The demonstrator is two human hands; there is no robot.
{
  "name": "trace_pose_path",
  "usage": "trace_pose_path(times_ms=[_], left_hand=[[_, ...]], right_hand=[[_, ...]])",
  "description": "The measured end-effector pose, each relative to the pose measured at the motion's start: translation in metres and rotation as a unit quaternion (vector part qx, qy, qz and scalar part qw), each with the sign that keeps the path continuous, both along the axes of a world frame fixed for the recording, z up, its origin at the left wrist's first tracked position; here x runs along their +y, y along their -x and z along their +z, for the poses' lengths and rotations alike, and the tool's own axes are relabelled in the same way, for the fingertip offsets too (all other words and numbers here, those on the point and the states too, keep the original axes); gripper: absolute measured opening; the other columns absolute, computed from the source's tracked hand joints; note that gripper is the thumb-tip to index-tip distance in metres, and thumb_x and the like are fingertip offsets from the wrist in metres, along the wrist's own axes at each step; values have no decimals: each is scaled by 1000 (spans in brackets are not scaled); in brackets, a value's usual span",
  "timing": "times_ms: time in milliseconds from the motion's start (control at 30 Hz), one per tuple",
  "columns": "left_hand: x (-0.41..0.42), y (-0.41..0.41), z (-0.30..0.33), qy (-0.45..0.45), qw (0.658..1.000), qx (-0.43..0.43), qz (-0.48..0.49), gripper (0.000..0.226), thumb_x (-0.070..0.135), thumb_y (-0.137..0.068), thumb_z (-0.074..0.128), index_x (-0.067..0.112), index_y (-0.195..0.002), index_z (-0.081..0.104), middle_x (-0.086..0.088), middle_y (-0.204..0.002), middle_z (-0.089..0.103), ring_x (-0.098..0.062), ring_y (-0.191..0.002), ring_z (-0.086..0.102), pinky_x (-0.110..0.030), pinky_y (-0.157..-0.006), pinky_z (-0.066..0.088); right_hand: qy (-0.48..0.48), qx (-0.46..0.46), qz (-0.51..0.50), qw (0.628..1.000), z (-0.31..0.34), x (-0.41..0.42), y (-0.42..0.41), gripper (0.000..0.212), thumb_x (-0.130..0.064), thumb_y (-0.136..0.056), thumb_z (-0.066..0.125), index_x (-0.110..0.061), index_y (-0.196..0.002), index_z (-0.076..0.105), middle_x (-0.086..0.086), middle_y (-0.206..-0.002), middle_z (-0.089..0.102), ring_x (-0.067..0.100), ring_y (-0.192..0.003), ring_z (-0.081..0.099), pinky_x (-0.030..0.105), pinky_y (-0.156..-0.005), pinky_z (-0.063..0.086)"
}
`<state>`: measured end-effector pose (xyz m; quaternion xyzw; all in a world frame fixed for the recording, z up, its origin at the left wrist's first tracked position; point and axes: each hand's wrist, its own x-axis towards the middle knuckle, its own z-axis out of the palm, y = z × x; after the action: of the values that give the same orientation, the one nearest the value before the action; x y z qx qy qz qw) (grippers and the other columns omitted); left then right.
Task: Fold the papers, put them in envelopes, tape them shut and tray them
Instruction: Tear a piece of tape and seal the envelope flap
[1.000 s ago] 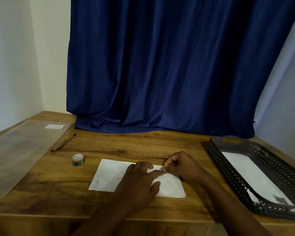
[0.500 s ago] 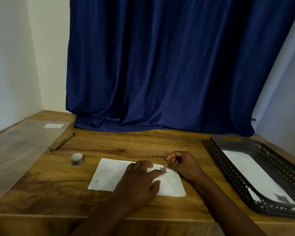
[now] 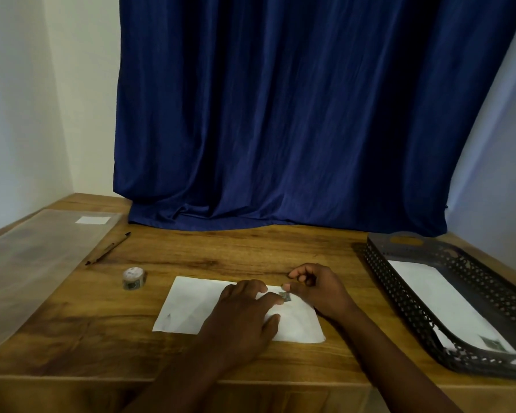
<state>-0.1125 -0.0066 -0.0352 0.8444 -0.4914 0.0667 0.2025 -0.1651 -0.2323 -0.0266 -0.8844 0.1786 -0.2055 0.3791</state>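
A white envelope lies flat on the wooden table near its front edge. My left hand presses flat on the envelope, its index fingertip on a small dark piece of tape stuck near the envelope's upper right. My right hand rests just right of the tape with curled fingers, and its thumb tip touches the tape's upper edge. A small tape roll stands to the left of the envelope. At the right, a dark perforated tray holds a taped white envelope.
A pen lies at the back left beside a clear plastic sleeve that covers the table's left side. A blue curtain hangs behind, its hem on the table. White walls close in on both sides.
My right hand held the tape piece at the envelope's flap; the tape now sits on the envelope under my left index finger, and my right hand has eased slightly away.
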Motion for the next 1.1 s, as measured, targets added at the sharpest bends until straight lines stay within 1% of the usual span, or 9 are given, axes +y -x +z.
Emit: trace_pose_path(times_ms=[233, 400, 500, 600, 667, 767, 867, 967, 1100], left_hand=[[1, 3, 1, 15, 1000, -8, 1, 47, 55, -102, 38, 42, -147, 42, 13, -154, 33, -10, -140, 28, -33, -120, 23], [-1, 1, -3, 35, 999, -1, 4, 48, 57, -99, 42, 40, -144, 43, 13, -152, 35, -9, -138, 32, -30, -116, 29], [-3, 0, -6, 80, 997, 4, 18, 54, 61, -94, 50, 36, -140, 39, 12, -146, 42, -4, -131, 39, -21, -108, 32], [-7, -1, -7, 87, 995, 21, 32, 72, 64, -91, 54, 33, -150, 27, 8, -155, 36, -9, -139, 37, -24, -110, 32], [-7, -2, -8, 85, 995, 31, 41, 80, 65, -90, 55, 34, -154, 19, 7, -161, 30, -12, -144, 33, -29, -114, 32], [-6, -1, -6, 91, 994, 39, 35, 85, 64, -89, 57, 33, -156, 13, 6, -164, 25, -13, -147, 29, -30, -118, 31], [-4, 1, -3, 94, 994, 41, 35, 89, 64, -89, 56, 31, -157, 9, 5, -164, 22, -14, -148, 27, -31, -119, 30], [-1, 4, 1, 101, 994, 32, 22, 90, 64, -88, 57, 29, -156, 10, 4, -162, 24, -12, -146, 28, -28, -119, 30], [0, 7, 7, 92, 995, 24, 10, 92, 61, -88, 60, 27, -157, 11, 4, -163, 22, -14, -147, 25, -32, -122, 28]], right_hand=[[43, 16, 51, 998, 3, 1, 15, 38, -48, -67, 90, -39, -99, 71, -12, -108, 62, 7, -98, 58, 18, -78, 48], [32, 41, 81, 995, 6, -1, 20, 47, -46, -64, 92, -38, -105, 71, -12, -115, 62, 7, -104, 58, 25, -85, 51], [-50, 30, 77, 995, 12, -3, 20, 32, -45, -78, 83, -36, -107, 73, -13, -108, 70, 8, -102, 63, 21, -81, 51], [-105, 37, 53, 992, 26, -4, 15, 16, -40, -97, 62, -32, -102, 74, -18, -96, 75, 3, -92, 68, 16, -72, 48], [-87, 54, 63, 993, 33, -3, 8, 19, -31, -102, 56, -28, -103, 75, -16, -96, 75, 6, -91, 69, 17, -71, 51], [-58, 82, 100, 990, 39, 5, -6, 18, -24, -101, 57, -25, -104, 75, -6, -100, 76, 14, -96, 71, 31, -84, 59], [15, 142, 149, 979, 49, 15, -23, 16, -35, -94, 66, -26, -103, 75, -6, -103, 76, 13, -99, 70, 35, -92, 58], [89, 221, 177, 955, 60, 24, -38, 31, -45, -89, 71, -19, -104, 76, 2, -107, 76, 15, -99, 68, 35, -91, 55], [96, 278, 221, 930, 71, 32, -42, 36, -39, -86, 76, -11, -109, 76, 9, -114, 75, 25, -112, 67, 44, -106, 51]])
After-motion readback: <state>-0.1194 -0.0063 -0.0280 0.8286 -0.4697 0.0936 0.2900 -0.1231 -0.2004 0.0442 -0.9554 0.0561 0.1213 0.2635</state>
